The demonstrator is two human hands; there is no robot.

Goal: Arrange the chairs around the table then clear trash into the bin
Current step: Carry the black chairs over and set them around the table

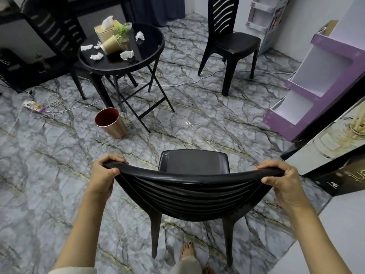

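Observation:
A black plastic chair (192, 186) stands right in front of me, its back towards me. My left hand (104, 173) grips the left end of its top rail and my right hand (282, 182) grips the right end. Farther off stands a round black table (152, 46) with several crumpled tissues (126, 54), a tipped paper cup (111, 45), a tissue box (106, 29) and a small plant (122, 34). A copper bin (111, 122) sits on the floor by the table's legs. A second chair (230, 42) stands to the table's right, a third (53, 34) behind its left.
White cables and a power strip (33, 106) lie on the floor at left, and one cable (187, 83) runs under the table. A purple and white shelf unit (320, 86) lies at right. A mirrored panel (333, 139) leans beside it. My bare foot (187, 251) is under the chair.

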